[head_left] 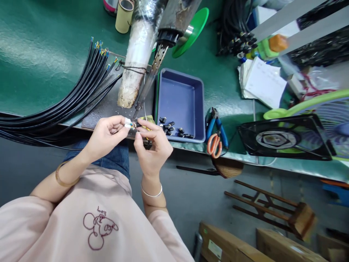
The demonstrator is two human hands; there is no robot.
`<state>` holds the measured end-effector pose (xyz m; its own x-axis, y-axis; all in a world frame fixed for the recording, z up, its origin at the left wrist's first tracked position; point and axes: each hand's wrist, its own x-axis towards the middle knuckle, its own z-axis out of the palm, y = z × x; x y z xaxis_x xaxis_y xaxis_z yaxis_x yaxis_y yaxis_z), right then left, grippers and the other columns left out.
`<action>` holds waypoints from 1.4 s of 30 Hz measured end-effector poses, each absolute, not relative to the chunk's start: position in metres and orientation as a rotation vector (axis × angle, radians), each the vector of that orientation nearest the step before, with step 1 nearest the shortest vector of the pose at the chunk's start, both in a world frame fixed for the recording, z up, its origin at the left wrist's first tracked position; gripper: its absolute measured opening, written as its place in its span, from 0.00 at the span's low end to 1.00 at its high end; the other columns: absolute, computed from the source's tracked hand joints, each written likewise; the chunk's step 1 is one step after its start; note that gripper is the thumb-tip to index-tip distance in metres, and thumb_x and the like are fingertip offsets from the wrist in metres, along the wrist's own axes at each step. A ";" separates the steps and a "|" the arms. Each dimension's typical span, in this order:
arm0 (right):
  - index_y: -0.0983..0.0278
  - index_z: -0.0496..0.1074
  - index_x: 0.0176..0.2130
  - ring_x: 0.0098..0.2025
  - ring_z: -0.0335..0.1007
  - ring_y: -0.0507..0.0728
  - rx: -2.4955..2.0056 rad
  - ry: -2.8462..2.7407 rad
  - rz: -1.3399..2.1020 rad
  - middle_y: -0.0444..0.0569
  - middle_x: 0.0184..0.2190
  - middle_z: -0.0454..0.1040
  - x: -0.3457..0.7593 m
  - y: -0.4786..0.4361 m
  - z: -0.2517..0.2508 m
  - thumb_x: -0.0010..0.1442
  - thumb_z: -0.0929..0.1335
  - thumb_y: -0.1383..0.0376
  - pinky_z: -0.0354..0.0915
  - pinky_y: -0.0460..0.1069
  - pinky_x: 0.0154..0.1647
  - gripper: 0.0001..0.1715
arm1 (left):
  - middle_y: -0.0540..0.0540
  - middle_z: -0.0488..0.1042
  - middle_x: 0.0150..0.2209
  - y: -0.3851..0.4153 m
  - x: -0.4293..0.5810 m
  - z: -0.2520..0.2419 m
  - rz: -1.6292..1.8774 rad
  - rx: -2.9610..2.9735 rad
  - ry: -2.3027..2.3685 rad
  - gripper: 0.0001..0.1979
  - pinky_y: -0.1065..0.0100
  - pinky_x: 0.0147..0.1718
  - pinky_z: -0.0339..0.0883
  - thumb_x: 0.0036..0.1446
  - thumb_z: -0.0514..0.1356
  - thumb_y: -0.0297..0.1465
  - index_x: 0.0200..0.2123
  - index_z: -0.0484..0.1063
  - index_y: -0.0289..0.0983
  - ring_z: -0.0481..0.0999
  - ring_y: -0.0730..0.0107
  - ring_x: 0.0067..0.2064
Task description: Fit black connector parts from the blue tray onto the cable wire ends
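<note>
My left hand (109,136) is closed in a pinch on the end of a black cable, with white wrapping at a fingertip. Thin coloured wires (132,126) stick out of that end. Facing it, my right hand (153,142) pinches a small black connector (138,124) against the wires. The tip of a soldering iron (152,76) points down from above and reaches the place where wires and connector meet. Fingers partly cover both parts. Just right of my right hand, several loose black connectors (169,127) lie in a blue-grey plastic tray (200,105).
A bundle of black cables (71,96) with stripped ends curves in from the left. A white, foil-wrapped duct (133,65) hangs beside the iron. Right of the tray lie pliers (217,127), papers (264,82) and a black-framed fan (283,138). A green spool (200,29) stands behind.
</note>
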<state>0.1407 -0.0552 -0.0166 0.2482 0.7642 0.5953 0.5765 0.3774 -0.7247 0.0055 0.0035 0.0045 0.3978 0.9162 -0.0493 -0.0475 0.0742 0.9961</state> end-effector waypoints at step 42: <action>0.60 0.72 0.34 0.45 0.82 0.56 -1.330 -1.503 0.070 0.49 0.45 0.83 0.139 -0.047 -0.004 0.61 0.70 0.73 0.81 0.55 0.49 0.07 | 0.54 0.63 0.20 0.009 0.007 0.016 0.941 1.280 0.976 0.05 0.76 0.22 0.57 0.50 0.63 0.30 0.26 0.72 0.35 0.61 0.79 0.22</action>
